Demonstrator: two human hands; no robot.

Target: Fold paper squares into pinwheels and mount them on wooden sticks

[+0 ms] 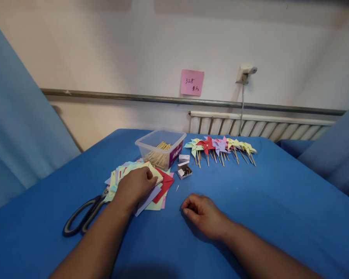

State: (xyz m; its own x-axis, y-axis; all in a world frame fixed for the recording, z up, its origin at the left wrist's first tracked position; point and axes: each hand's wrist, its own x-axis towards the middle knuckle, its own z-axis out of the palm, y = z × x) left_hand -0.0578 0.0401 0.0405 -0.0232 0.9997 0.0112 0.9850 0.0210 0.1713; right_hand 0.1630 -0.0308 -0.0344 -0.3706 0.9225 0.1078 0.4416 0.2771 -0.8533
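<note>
My left hand (136, 186) is over a pile of coloured paper pieces (116, 176), its thumb and fingers closed on a pale yellow paper piece (157, 174). Beneath that piece lie a red paper (164, 188) and a lilac paper (147, 202). My right hand (203, 215) rests at the middle of the blue table with its fingers curled in, and nothing shows in it. Black-handled scissors (85, 217) lie by my left forearm, their blades hidden by the papers.
Behind the papers stands a clear plastic box (142, 145) of wooden sticks (159, 155). Beside it are a small open box (184, 171) of metal pins and another small box (184, 158). Finished pinwheels (220, 146) lie in a row at the back right. A tiny stick (177, 188) lies nearby.
</note>
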